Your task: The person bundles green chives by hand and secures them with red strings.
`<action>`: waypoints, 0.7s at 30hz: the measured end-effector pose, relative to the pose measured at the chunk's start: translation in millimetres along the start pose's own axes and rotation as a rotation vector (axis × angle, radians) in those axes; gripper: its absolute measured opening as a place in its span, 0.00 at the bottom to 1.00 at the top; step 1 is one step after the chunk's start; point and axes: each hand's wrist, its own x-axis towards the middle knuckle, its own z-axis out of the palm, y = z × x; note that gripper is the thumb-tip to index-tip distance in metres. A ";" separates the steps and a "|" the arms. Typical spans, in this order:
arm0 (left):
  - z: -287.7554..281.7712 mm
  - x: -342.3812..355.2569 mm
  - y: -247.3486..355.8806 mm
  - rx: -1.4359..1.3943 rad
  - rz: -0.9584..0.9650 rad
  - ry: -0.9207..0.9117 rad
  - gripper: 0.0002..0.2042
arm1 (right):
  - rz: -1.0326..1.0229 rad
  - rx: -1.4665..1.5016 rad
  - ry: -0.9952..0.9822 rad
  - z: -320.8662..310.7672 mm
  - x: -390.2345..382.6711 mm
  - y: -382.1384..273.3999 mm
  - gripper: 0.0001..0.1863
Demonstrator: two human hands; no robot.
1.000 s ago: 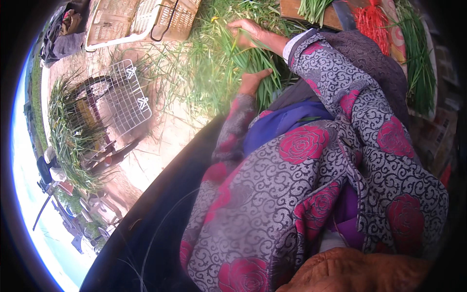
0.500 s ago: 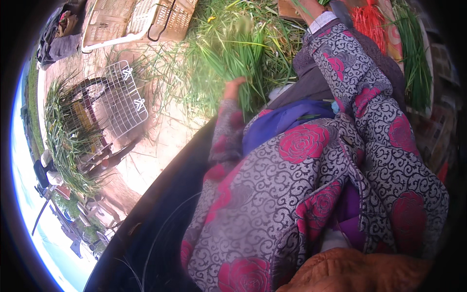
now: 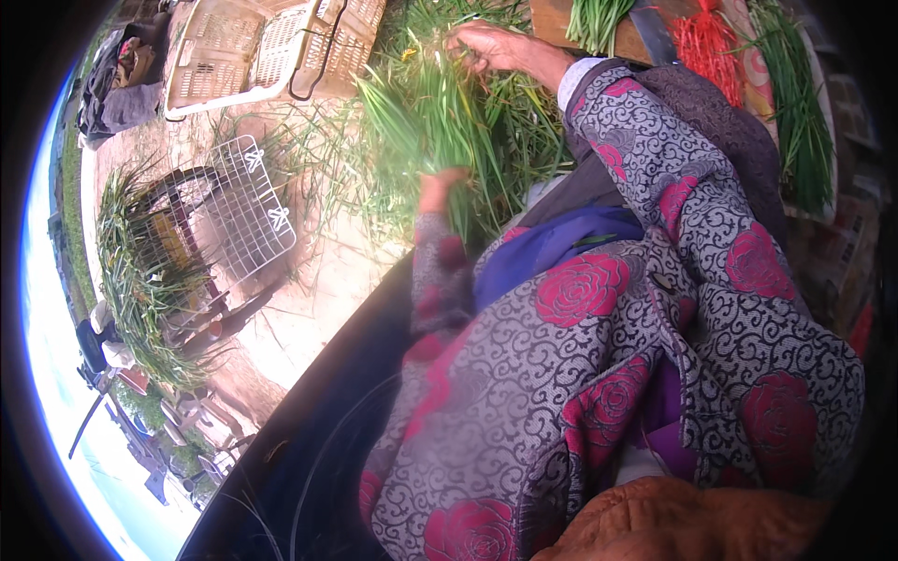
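Note:
My left hand (image 3: pixel 440 185) grips a bunch of long green leafy stems (image 3: pixel 432 126) near its lower end, the leaves fanning upward through a hazy patch of the picture. My right hand (image 3: pixel 482 49) is at the upper part of the bunch, fingers curled and pinched at some blades or pale bits too small to make out. Loose cut greens (image 3: pixel 528 122) lie heaped under and around both hands. Right of that, a tied green bundle (image 3: pixel 599 19) rests on a wooden board (image 3: pixel 559 23) beside a dark strip, red plastic strings (image 3: pixel 713 56) and another long green bundle (image 3: pixel 800 126).
A cream plastic crate (image 3: pixel 223 51) stands at upper left, dark cloths (image 3: pixel 122 84) beside it. A wire rack (image 3: pixel 248 224) and a heap of greens (image 3: pixel 145 299) sit lower left on pale ground (image 3: pixel 309 290). A dark curved surface (image 3: pixel 281 449) lies along my left side.
My right hand went up and right toward the board, then came back left onto the bunch. My left hand moved down and left with the bunch, then stayed about there.

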 end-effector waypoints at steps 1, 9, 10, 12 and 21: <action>4.7 -13.6 11.3 -0.067 -0.074 0.089 0.09 | -0.085 0.211 -0.030 0.1 -4.1 -22.0 0.07; -34.1 -31.3 20.0 -0.516 0.112 0.007 0.06 | -0.105 -0.053 -0.219 -64.9 -9.3 -32.5 0.13; -36.6 -29.6 20.7 -0.517 0.126 0.030 0.06 | 0.225 -0.659 0.042 -36.7 -37.3 -31.9 0.19; -18.4 -34.0 29.4 -0.497 0.143 0.036 0.06 | 0.044 -1.236 -0.061 -80.6 -19.9 7.2 0.32; 11.4 -90.2 59.1 -0.508 0.111 0.029 0.11 | -0.179 -0.791 -0.166 -4.9 -9.8 37.3 0.37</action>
